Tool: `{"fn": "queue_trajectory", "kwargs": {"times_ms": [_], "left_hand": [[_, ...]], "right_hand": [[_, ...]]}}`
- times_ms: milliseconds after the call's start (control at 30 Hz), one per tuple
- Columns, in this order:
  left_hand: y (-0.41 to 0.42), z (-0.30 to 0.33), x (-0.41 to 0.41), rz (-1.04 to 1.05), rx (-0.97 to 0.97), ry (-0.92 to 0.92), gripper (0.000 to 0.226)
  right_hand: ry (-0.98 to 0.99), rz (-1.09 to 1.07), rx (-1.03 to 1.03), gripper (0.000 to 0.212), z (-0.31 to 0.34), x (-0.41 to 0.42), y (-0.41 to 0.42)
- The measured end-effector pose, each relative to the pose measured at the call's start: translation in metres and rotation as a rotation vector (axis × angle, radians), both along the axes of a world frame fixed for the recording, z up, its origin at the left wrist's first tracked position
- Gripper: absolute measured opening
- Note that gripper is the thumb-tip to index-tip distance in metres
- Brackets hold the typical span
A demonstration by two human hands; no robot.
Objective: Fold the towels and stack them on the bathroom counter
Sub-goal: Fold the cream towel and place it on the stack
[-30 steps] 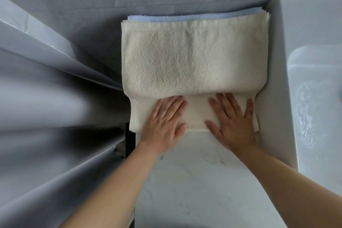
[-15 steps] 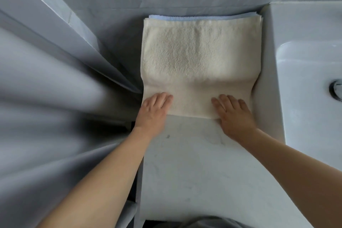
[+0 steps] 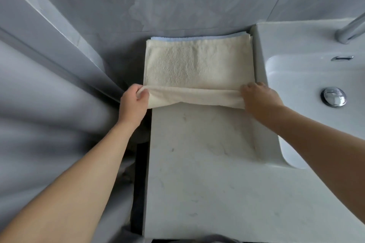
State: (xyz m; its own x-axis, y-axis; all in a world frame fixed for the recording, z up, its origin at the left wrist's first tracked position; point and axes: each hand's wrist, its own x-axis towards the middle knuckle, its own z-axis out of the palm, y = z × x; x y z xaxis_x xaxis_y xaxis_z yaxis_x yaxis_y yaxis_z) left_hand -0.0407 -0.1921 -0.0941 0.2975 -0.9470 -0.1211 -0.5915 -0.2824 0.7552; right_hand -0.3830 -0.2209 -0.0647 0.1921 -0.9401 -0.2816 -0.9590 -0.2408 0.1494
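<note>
Cream towel (image 3: 199, 67) lies folded at the back of the counter (image 3: 207, 173), against the wall, just beside the sink (image 3: 308, 77); a blue towel (image 3: 197, 38) edge shows under it at the far side. Left hand (image 3: 133, 104) pinches the towel's near-left corner, fingers curled round the cloth. Right hand (image 3: 260, 97) grips the near-right corner, fingers curled onto it. Near edge is raised off the counter between both hands.

Soft, even daylight, no glare; faint shadows lie under the arms. The left side smears with motion blur, and wide-angle distortion bends the edges.
</note>
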Motion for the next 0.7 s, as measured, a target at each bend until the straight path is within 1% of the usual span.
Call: {"fn": "queue_trajectory", "kwargs": {"times_ms": [33, 67, 133, 200, 267, 367, 467, 567, 600, 700], "left_hand": [[-0.008, 0.005, -0.001, 0.041, -0.018, 0.052, 0.011], [-0.016, 0.011, -0.003, 0.077, -0.037, 0.100, 0.011], [-0.034, 0.020, -0.007, 0.133, -0.068, 0.181, 0.009], [-0.051, 0.026, -0.009, 0.160, -0.078, 0.231, 0.007], [-0.069, 0.028, -0.012, 0.164, -0.083, 0.239, 0.008], [-0.099, 0.027, -0.013, 0.166, -0.094, 0.168, 0.015], [-0.128, 0.027, -0.012, 0.185, -0.085, 0.067, 0.017], [-0.149, 0.020, -0.008, 0.213, -0.056, 0.035, 0.031], [-0.154, 0.017, -0.008, 0.209, -0.037, 0.009, 0.032], [-0.162, 0.005, -0.013, 0.166, -0.017, -0.102, 0.018]], "right_hand": [[0.042, 0.058, -0.093, 0.025, 0.007, -0.002, -0.007], [0.129, 0.124, -0.175, 0.024, 0.013, -0.004, -0.015], [0.261, 0.191, -0.280, 0.023, 0.026, -0.008, -0.032], [0.309, 0.171, -0.330, 0.023, 0.036, -0.015, -0.052], [0.327, 0.112, -0.352, 0.022, 0.043, -0.021, -0.072], [0.288, 0.040, -0.349, 0.023, 0.044, -0.021, -0.101], [0.341, 0.016, -0.327, 0.029, 0.041, -0.014, -0.126], [0.407, 0.033, -0.289, 0.027, 0.033, -0.006, -0.144], [0.425, 0.034, -0.270, 0.026, 0.030, -0.004, -0.149], [0.461, 0.015, -0.225, 0.029, 0.019, 0.002, -0.163]]}}
